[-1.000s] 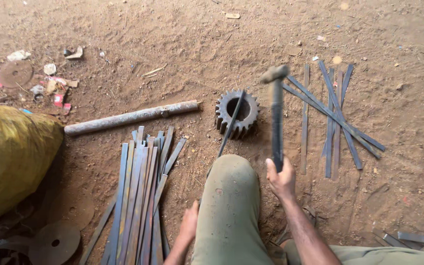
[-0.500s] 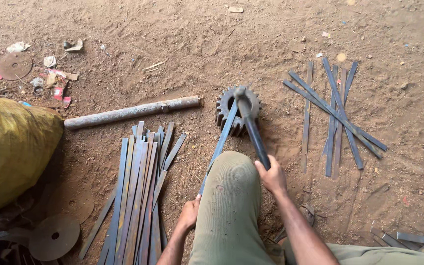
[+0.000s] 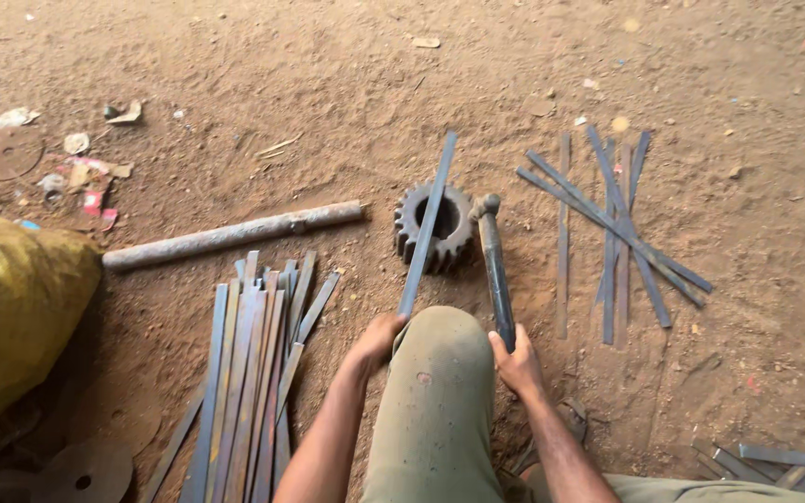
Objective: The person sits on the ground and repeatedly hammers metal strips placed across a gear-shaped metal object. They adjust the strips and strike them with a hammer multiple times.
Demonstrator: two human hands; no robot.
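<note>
left hand (image 3: 376, 340) fingers curled, pinching flat strip (image 3: 428, 224) laid across gear (image 3: 434, 226) | right hand (image 3: 516, 363) fist wrapped on hammer (image 3: 494, 265), head beside gear | open dirt beyond gear

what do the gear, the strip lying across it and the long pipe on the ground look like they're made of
Gear: likely steel or cast iron, dark, dull, thick teeth. Strip held by the left hand: flat steel by the look, bluish-grey with rusty patches. Pipe: probably metal, pale and dust-coated, so hard to tell. The hammer in the right hand has a dark handle, material unclear.
</note>
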